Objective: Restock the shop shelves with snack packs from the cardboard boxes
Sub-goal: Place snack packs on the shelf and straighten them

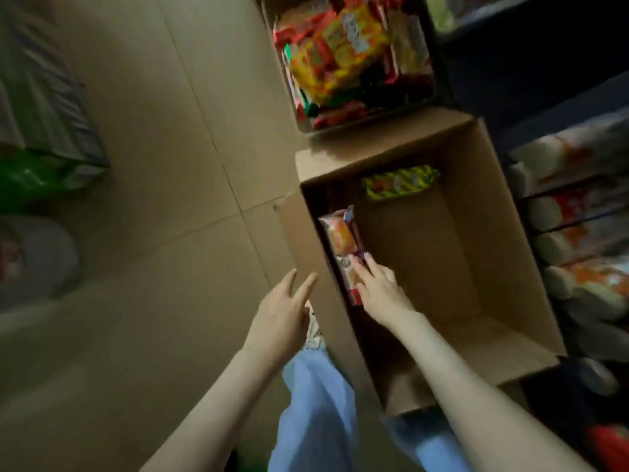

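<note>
A large open cardboard box stands on the floor, nearly empty. A snack pack with an orange picture leans against its left inner wall, and a yellow-green pack lies at the far end. My right hand reaches into the box, straight fingers touching the lower end of the orange pack. My left hand hovers outside the box's left wall, fingers straight, holding nothing. A second box farther away is full of red and yellow snack packs.
Shop shelves on the right hold rows of white and orange packs. Green and striped bags sit at the left on the tiled floor. My blue trouser legs show below, close to the box's near corner.
</note>
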A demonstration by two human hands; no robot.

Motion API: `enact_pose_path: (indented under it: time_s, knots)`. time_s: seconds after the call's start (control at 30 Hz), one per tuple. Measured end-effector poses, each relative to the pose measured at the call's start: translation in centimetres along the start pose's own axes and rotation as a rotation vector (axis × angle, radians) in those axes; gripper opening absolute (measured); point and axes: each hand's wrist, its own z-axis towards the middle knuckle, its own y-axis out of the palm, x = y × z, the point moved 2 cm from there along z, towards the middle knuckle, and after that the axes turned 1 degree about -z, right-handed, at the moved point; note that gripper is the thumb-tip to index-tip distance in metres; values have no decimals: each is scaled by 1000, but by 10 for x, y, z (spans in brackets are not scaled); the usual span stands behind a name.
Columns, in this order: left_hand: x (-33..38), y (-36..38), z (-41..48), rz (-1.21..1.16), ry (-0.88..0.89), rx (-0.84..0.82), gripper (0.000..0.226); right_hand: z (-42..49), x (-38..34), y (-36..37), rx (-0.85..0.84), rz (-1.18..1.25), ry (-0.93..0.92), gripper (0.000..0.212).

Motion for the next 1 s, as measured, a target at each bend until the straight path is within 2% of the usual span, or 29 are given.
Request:
enact_pose_path:
  time_s: [0.07, 0.17, 0.27, 0.37, 0.5, 0.63, 0.7, 0.8, 0.9, 1.0]
  knots:
    - [-9, 26, 20, -42, 6, 43, 67, 31, 9, 27, 8, -4, 41, 62]
    - [-10, 53, 37, -83, 53, 78, 65, 47, 16, 47, 93, 72, 76, 83]
    - [0, 62, 40, -120, 72, 90, 63, 46, 27, 43, 161, 255, 154, 94]
    - [18, 52, 35, -163, 44, 129, 68, 36, 39, 14, 228, 499, 274, 90]
    - [51, 6, 17, -107, 79, 161, 73, -20, 38, -53, 249, 531, 245, 87]
    - [107, -73, -21, -13, 227, 207, 76, -129, 9, -135, 313, 519, 141, 88]
    - [140, -118, -45, -35, 240, 222, 81, -189, -14, -175, 371, 564, 80, 87]
    - [191, -189, -86, -265, 201, 247, 85, -277, -55, -231, 478, 710, -52, 81]
    - [233, -262, -134, -763, 227, 231, 101, -364, -93, -284, 616, 835, -172, 74]
    - [256, -325, -162, -919, 311, 182, 123, -446, -122, -333, 760, 973, -292, 70]
